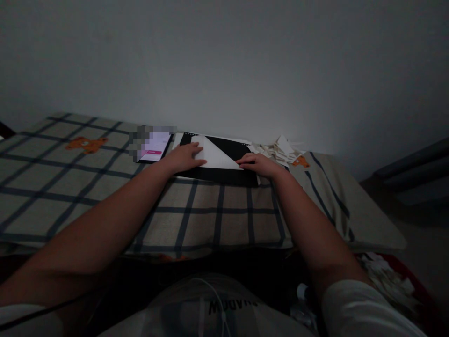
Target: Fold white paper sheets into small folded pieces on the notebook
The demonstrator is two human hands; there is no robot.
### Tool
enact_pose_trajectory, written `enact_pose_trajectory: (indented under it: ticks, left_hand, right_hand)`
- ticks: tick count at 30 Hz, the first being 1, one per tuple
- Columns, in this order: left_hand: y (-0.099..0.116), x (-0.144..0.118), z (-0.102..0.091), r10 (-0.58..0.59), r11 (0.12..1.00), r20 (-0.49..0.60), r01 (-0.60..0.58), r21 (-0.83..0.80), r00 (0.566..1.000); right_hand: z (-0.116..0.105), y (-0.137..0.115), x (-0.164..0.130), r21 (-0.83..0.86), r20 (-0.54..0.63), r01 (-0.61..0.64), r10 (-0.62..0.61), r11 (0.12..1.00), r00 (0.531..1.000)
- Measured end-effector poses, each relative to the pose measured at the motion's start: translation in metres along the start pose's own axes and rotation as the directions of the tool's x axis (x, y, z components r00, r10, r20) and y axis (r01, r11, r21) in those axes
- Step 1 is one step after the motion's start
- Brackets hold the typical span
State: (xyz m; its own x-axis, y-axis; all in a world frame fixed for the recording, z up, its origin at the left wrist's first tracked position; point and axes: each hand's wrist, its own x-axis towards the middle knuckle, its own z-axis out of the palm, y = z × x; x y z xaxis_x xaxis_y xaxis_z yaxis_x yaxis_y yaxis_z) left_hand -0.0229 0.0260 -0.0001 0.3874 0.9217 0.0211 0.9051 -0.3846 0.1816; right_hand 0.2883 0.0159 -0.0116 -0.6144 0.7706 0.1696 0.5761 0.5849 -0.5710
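A white sheet of paper [215,157], folded with a slanting edge, lies on a black notebook or board [224,175] with a row of small holes along its far edge. My left hand [185,157] rests on the paper's left part, fingers spread. At the pointed right corner of the sheet is my right hand [258,164], with thumb and fingers closed on that corner. White pages or sheets show under the black cover at its edges.
A tablet [157,145] with a lit screen lies to the left. Paper scraps [282,150] are heaped at the right. All sit on a checked cloth [206,215] against a grey wall [224,70]. More scraps [389,281] fill a red container at lower right, near a bottle [302,299].
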Motion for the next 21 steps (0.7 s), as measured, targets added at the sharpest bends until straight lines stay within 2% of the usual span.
enact_pose_trajectory:
  ticks: [21]
  left_hand:
    - [-0.0034, 0.0013, 0.0008, 0.025, 1.000, 0.033, -0.026, 0.013, 0.999]
  right_hand:
    - [0.0012, 0.0006, 0.0007, 0.069, -0.014, -0.029, 0.030, 0.997, 0.999]
